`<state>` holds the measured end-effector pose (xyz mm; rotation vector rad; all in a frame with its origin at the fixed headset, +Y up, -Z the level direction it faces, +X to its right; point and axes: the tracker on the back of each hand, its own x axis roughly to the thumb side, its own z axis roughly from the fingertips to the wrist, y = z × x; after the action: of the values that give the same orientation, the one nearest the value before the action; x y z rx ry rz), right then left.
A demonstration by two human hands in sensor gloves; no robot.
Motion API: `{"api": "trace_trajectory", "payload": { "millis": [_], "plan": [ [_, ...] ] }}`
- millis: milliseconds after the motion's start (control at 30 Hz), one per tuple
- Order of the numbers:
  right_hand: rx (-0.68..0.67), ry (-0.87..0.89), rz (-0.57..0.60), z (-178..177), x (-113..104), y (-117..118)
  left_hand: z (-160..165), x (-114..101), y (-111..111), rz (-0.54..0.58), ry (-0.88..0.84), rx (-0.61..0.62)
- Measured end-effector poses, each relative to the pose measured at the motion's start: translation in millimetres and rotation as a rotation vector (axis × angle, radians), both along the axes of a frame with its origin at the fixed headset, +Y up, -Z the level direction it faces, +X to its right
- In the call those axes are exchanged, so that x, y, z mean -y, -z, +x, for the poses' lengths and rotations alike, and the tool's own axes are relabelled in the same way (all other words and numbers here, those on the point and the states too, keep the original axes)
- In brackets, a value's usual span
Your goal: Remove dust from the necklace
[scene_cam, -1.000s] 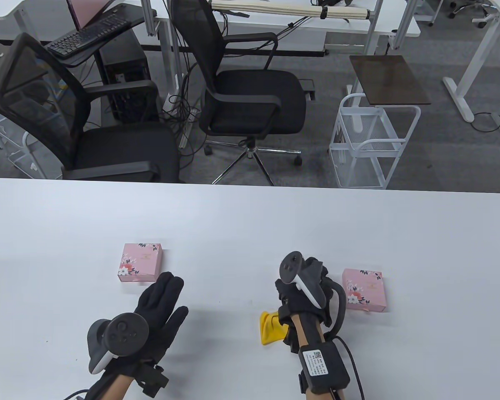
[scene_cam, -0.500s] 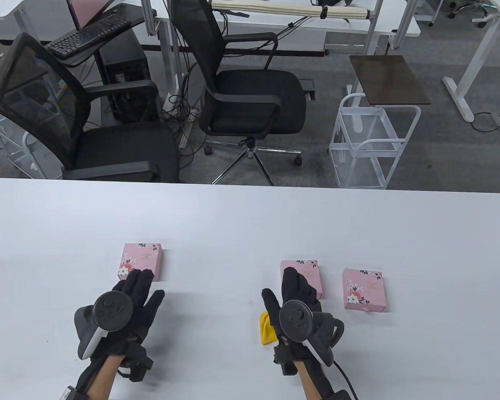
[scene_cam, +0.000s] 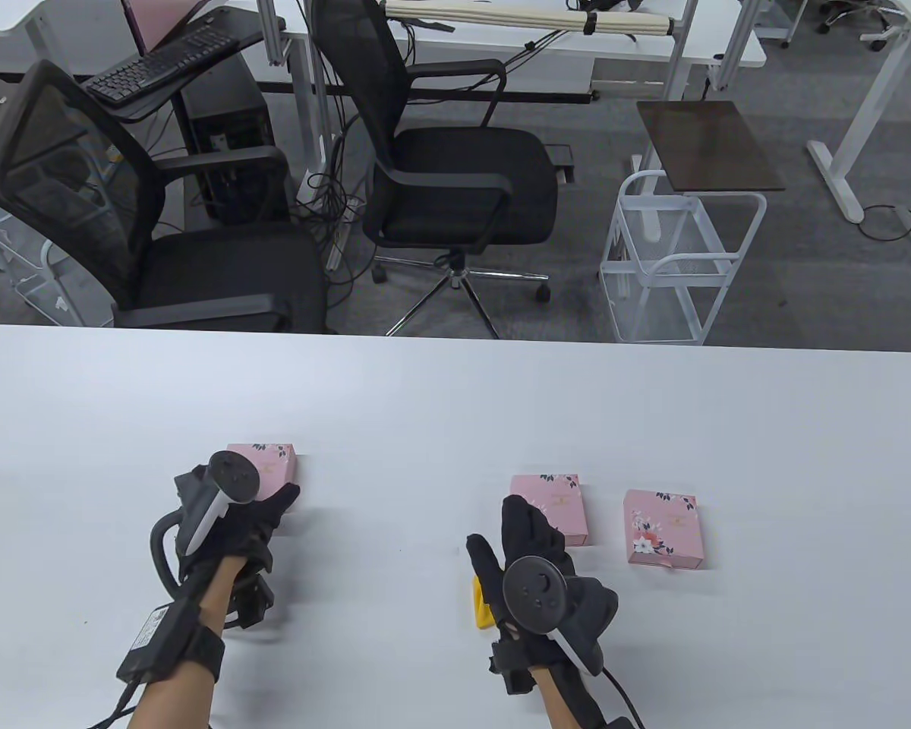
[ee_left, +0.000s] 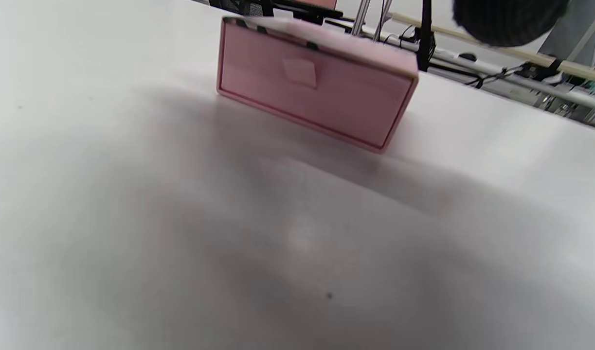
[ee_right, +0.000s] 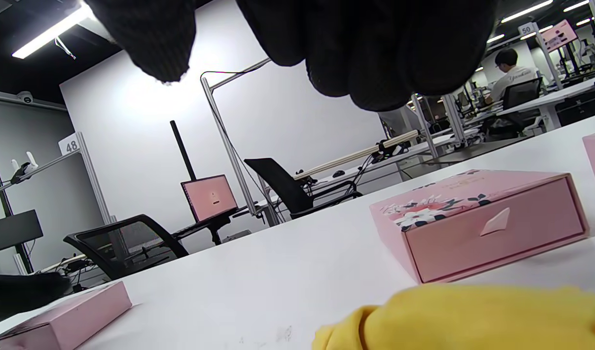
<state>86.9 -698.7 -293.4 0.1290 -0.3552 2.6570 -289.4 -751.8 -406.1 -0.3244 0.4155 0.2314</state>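
Half a second ago the left hand [scene_cam: 231, 520] hovered short of the left pink box [scene_cam: 273, 459]; now it has reached forward and turned on edge, its fingertips at the box's near side. From where I stand I cannot tell whether those fingers grip the box or merely touch it. The right hand [scene_cam: 531, 543] has barely moved: fingers straight and relaxed, holding nothing, hovering over the yellow cloth [scene_cam: 483, 604] just short of the middle pink box [scene_cam: 558, 501]. A third pink box [scene_cam: 664, 528] lies further right on the desk [scene_cam: 455, 395]. No necklace is visible; presumably it sits inside one of these closed boxes, so opening comes first, and the dusting has not begun.
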Motion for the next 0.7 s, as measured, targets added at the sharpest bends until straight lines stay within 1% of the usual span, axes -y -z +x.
{"api": "trace_trajectory", "payload": {
  "millis": [67, 133, 233, 300, 400, 533, 700],
  "plan": [
    [-0.021, 0.021, -0.014, -2, -1, -2, 2, 8, 11, -0.058, 0.04, -0.007],
    [-0.027, 0.035, -0.005, -4, -2, -3, 2, 13, 18, -0.088, 0.03, -0.016],
    [-0.025, 0.01, 0.005, -4, -3, -3, 4, 14, 25, -0.087, 0.077, -0.03],
    [-0.022, 0.004, -0.002, -4, 1, -2, 5, 13, 27, -0.082, 0.071, -0.047],
    [-0.026, 0.007, -0.032, -5, 5, 0, 8, 11, 25, -0.074, 0.078, -0.054],
    [-0.017, -0.026, -0.016, -5, 6, 0, 15, 3, 17, -0.045, 0.091, -0.021],
    [-0.012, -0.024, -0.014, -4, 6, 0, 34, -18, 1, 0.034, 0.067, 0.024]
  ]
}}
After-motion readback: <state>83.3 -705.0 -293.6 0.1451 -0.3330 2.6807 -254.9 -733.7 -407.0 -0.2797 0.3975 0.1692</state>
